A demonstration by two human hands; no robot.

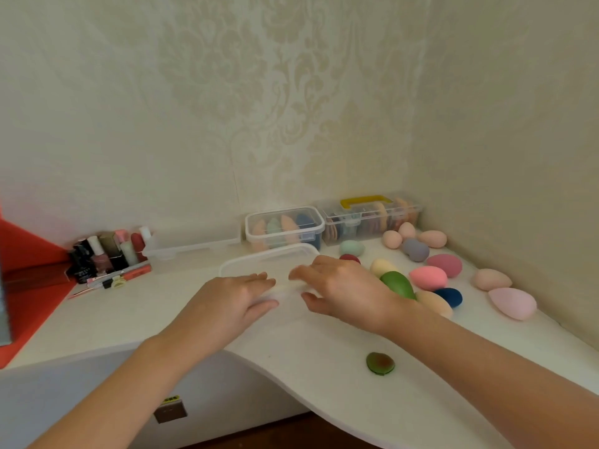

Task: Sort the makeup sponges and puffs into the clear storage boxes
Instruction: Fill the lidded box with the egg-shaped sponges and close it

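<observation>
A clear storage box [269, 254] with a white rim lies on the white table [324, 345], in the middle. My left hand [240, 296] and my right hand [337, 286] both clasp its near edge, fingers on top and thumbs below. Several loose egg-shaped sponges lie to the right: green [397, 283], pink [428, 277], magenta [444, 264], navy [449, 296], grey-purple [415, 249], pale pink [512, 303]. A flat avocado-patterned puff [380, 362] lies alone near the front edge. At the back wall stand a closed clear box of sponges [285, 225] and a yellow-handled clear box of puffs [372, 215].
Cosmetic bottles [107, 254], pencils and a hair clip [117, 281] crowd the left back corner beside a red surface [26, 270]. Another clear box [194, 243] sits against the wall. Walls close the back and right sides. The table's front edge curves inward.
</observation>
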